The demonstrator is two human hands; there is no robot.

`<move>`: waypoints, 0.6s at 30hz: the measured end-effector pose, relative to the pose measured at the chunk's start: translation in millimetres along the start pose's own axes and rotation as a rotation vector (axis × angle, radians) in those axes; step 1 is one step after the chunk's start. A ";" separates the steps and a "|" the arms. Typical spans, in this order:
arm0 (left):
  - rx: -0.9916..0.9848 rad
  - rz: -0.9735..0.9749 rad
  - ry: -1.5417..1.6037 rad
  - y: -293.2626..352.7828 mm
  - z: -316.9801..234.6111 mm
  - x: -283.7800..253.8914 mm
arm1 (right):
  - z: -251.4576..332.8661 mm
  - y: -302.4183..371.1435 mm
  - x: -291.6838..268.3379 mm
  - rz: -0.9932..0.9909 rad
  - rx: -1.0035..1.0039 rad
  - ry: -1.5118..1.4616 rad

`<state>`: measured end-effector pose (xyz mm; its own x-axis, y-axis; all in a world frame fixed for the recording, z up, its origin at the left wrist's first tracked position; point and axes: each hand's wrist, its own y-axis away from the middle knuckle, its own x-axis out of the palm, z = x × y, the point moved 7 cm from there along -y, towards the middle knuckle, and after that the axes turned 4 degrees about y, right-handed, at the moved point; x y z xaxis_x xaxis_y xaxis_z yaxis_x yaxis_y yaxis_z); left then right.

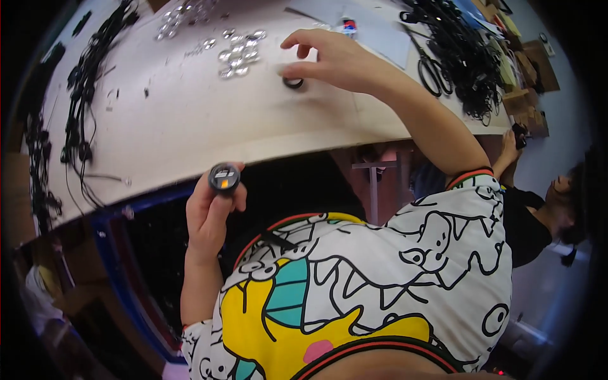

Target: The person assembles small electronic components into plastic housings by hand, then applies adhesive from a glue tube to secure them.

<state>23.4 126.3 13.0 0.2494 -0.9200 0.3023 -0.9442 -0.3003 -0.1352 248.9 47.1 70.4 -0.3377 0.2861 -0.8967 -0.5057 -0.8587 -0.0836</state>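
My left hand [210, 218] is closed around a short black cylinder [223, 180], held upright just off the table's front edge. Its round top carries a small label with an orange patch. Out over the table, my right hand [326, 60] has its thumb and fingers apart with nothing between them. Just below the right thumb lies a black ring [293, 83], partly covered by the hand; whether they touch I cannot tell. Several clear, shiny lens-like discs [235, 58] lie in a cluster left of that hand.
Bundles of black cable [82, 95] run along the table's left side, with another heap of cables [465, 69] at the right. Black-handled scissors [430, 75] lie beside that heap. More clear discs [183, 18] sit farther back. A person [538, 215] is at the far right.
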 end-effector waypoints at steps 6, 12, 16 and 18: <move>-0.076 -0.014 0.040 -3.3 7.1 5.9 | 26.2 20.9 6.1 0.036 -0.208 0.012; -0.044 -0.048 0.000 0.3 11.6 19.0 | 106.2 60.7 -1.3 0.145 -0.404 -0.353; -0.051 0.001 -0.025 1.4 9.4 25.4 | 113.6 70.1 0.3 0.082 -0.505 -0.245; -0.050 0.025 -0.009 2.3 11.5 23.1 | 116.3 73.2 -0.1 0.040 -0.540 -0.179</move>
<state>29.5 101.5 8.9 0.2269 -0.9294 0.2910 -0.9597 -0.2642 -0.0955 119.6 33.7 115.0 -0.5017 0.2758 -0.8199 -0.0277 -0.9524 -0.3035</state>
